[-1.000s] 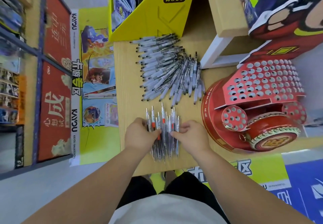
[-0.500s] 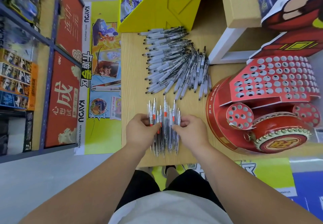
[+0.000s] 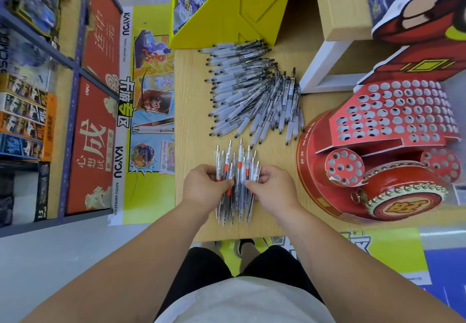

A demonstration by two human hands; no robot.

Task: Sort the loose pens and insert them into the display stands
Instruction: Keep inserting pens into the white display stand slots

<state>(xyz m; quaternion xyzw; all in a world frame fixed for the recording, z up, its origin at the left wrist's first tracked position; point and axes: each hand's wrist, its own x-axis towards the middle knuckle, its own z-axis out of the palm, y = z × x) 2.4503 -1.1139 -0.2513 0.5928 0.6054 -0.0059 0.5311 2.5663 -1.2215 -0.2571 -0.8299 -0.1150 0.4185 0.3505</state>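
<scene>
1. Between the two hands, on the wooden table (image 3: 191,126), lies a row of clear pens (image 3: 238,169) with red bands. They sit side by side, with their ends pointing away from the person.
2. The left hand (image 3: 205,190) grips the row from its left edge. Its fingers curl over the outermost barrels and its thumb presses on top.
3. The right hand (image 3: 273,187) holds the opposite edge the same way, with its fingers curled in toward the left hand. The two thumbs are near each other but apart, and a few barrels show between them.
4. Under the palms the view is blocked, so I cannot tell whether the near ends of the row rest flat on the wood or are slightly raised.
5. Just beyond the fingertips of both hands, past the far ends of the row, a fanned pile of grey-grip pens (image 3: 252,93) lies loose on the table. Neither hand touches it.
6. To the right of the right hand, close by but not touching it, stands the red display stand (image 3: 312,171). Its sloping top panel is covered in round holes.
7. A small holed drum face (image 3: 344,167) on the stand's front is the part nearest the right hand.
8. Well beyond both hands, behind the pile, sits a yellow cardboard box (image 3: 242,17) printed KAYOU.
</scene>
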